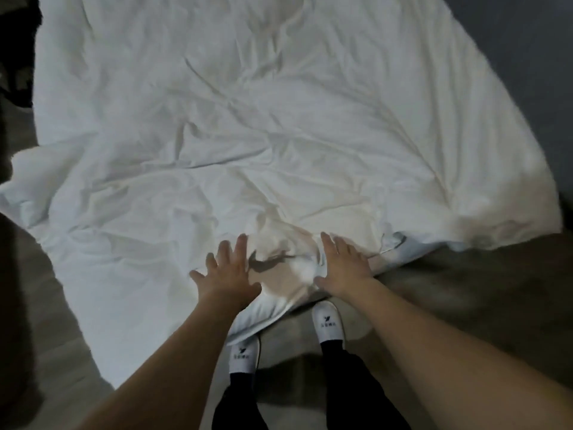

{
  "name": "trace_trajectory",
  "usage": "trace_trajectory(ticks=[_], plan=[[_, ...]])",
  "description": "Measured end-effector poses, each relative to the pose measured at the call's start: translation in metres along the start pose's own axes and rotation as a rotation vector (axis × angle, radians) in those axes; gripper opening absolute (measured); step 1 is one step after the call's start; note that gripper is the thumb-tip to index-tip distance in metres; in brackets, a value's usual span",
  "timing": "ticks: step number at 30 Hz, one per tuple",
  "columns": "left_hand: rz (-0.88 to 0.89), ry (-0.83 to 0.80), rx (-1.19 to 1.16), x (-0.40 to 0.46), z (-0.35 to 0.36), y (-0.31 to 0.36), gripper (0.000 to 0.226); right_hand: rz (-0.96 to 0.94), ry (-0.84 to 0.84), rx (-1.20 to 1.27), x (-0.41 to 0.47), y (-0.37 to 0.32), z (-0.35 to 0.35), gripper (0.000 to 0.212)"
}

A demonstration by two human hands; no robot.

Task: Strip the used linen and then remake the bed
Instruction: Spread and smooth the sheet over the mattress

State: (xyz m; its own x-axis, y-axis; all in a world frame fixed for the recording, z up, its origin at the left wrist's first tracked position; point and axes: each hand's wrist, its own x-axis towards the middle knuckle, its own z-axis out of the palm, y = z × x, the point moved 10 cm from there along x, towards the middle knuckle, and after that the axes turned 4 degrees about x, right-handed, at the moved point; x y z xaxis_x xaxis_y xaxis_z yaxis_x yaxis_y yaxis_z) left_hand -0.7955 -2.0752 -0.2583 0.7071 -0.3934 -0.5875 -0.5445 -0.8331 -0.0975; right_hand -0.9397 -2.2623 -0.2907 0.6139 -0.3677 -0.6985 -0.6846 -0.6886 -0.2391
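Observation:
A large white duvet (248,119) lies spread and wrinkled over the bed, filling most of the view. Its near edge hangs down toward my feet. My left hand (228,271) lies flat on the near edge with fingers spread and straight. My right hand (342,265) lies flat beside it, fingers straight, palm down on the cloth. Between the two hands the fabric is bunched into a small puffed fold (285,268). Neither hand grips anything.
My two feet in white slippers (328,321) stand on the grey floor (465,290) right at the bed's near edge, the left one partly under the cloth. A dark object (15,57) sits at the far left.

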Motion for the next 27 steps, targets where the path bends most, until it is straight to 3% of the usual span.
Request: trace_trajectory(ticks=[2, 4, 6, 8, 13, 18, 23, 24, 27], plan=[[0.072, 0.085, 0.023, 0.026, 0.018, -0.008, 0.071, 0.046, 0.080, -0.005, 0.028, -0.011, 0.017, 0.093], [0.191, 0.086, 0.034, 0.036, 0.024, -0.013, 0.045, 0.056, 0.189, -0.034, 0.043, -0.026, 0.016, 0.069], [0.311, 0.051, 0.112, 0.030, 0.016, -0.020, 0.037, 0.041, 0.216, -0.071, 0.042, -0.041, 0.005, 0.043], [0.347, 0.045, 0.194, 0.009, -0.004, -0.045, 0.037, 0.027, 0.146, -0.029, 0.021, -0.057, 0.006, 0.030], [0.441, -0.110, 0.234, -0.084, -0.018, -0.112, 0.040, 0.041, -0.067, 0.021, -0.088, -0.102, 0.042, 0.034], [0.447, -0.040, 0.131, -0.148, -0.046, -0.134, 0.030, 0.073, 0.011, -0.095, -0.160, -0.127, 0.037, 0.051], [0.513, 0.096, 0.047, -0.184, -0.094, -0.130, 0.017, -0.112, 0.173, 0.030, -0.202, -0.198, 0.020, 0.086], [0.530, 0.132, 0.015, -0.191, -0.103, -0.130, 0.013, -0.141, 0.249, 0.042, -0.210, -0.213, 0.009, 0.083], [0.540, 0.261, -0.117, -0.210, -0.118, -0.144, 0.013, -0.179, 0.468, 0.002, -0.229, -0.246, -0.023, 0.045]])
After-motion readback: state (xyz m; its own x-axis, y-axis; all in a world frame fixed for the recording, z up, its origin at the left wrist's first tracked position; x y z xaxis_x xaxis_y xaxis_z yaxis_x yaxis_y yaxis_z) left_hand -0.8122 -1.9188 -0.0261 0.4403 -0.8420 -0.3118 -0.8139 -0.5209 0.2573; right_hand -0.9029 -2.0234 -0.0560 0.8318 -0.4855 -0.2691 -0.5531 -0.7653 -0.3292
